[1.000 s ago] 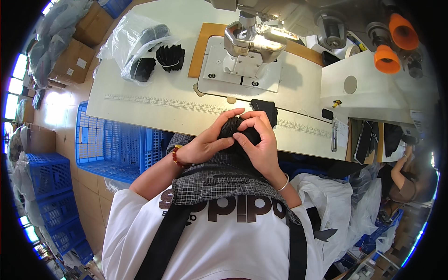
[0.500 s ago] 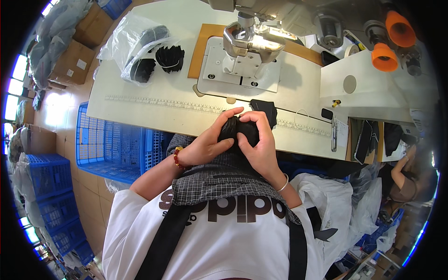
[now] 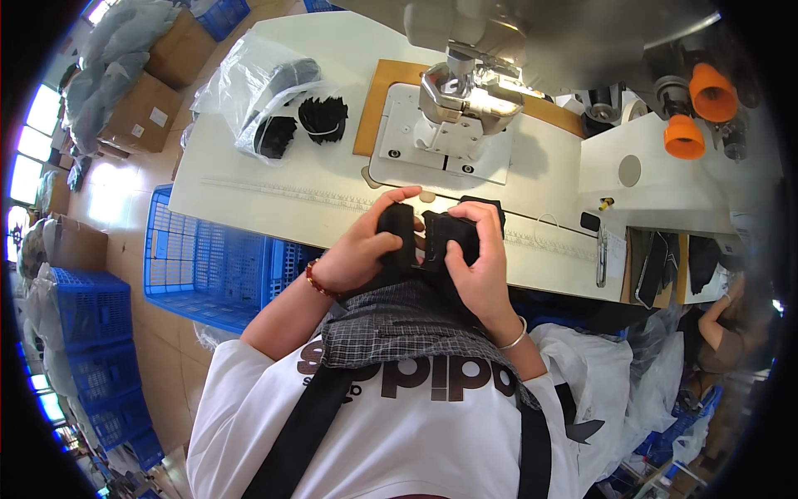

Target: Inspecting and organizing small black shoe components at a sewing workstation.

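Note:
My left hand (image 3: 363,249) is closed round a stack of black fabric pieces (image 3: 396,226). My right hand (image 3: 482,262) grips another stack of black fabric pieces (image 3: 450,236), thumb on the near side and fingers over the far edge. A narrow gap separates the two portions, above my lap at the table's front edge. Whether they still join underneath is hidden. Just behind my right fingers, a further black fabric piece (image 3: 492,202) lies on the table, partly covered by that hand. Farther back stands the sewing machine head (image 3: 465,104), over its pale metal plate (image 3: 407,166).
On the white table (image 3: 274,179) at left lie a tied black fabric bundle (image 3: 322,120) and a clear plastic bag (image 3: 249,83) with more bundles. A blue crate (image 3: 208,279) stands below the left edge. Metal tweezers (image 3: 602,258) lie at right. Another person (image 3: 715,333) sits far right.
The black fabric, held together as one bundle before, now shows as two portions with a gap between my hands. My hands have moved slightly apart. The whole view has shifted a little.

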The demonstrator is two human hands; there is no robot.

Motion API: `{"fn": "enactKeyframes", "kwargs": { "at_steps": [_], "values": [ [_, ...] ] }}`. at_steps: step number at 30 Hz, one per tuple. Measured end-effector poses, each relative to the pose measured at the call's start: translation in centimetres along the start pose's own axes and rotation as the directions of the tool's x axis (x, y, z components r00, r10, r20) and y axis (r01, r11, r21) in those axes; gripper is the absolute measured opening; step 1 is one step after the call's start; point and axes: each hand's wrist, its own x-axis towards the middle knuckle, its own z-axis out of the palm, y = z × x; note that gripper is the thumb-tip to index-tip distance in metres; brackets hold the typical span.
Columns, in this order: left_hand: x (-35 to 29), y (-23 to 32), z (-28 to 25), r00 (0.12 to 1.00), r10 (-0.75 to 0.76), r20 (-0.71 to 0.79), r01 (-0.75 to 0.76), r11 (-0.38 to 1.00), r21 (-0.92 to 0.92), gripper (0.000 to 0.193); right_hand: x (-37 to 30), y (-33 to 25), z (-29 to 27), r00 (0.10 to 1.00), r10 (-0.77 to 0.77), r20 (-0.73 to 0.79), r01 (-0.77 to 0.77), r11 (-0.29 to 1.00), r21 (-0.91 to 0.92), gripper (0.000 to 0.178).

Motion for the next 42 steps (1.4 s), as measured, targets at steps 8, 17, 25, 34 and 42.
{"fn": "enactKeyframes", "kwargs": {
  "at_steps": [8,17,25,34,42],
  "values": [
    [-1.4,5.2,-4.3,0.828,0.555,0.078,-0.193,0.152,0.969,0.075,0.2,1.1,-1.4,0.993,0.111,-0.047,-0.099,0.972,0.215,0.04],
    [-0.5,4.1,-5.8,0.896,0.424,-0.133,0.306,-0.372,0.876,0.085,0.1,1.5,-0.9,0.989,0.128,-0.076,-0.105,0.96,0.259,0.043],
    [-0.8,4.9,-1.7,0.716,0.635,0.289,0.024,-0.437,0.899,0.094,0.3,0.8,0.0,0.995,0.012,-0.095,0.012,0.97,0.242,0.053],
    [0.8,0.3,0.1,0.956,0.249,0.156,-0.256,0.447,0.857,0.058,-0.2,1.0,3.7,0.975,-0.167,-0.147,0.204,0.932,0.3,0.054],
    [1.6,0.8,-0.8,0.883,0.271,0.382,-0.286,-0.334,0.898,0.043,-0.4,2.2,3.7,0.993,-0.097,0.067,0.11,0.966,-0.235,0.057]
  ]
}}
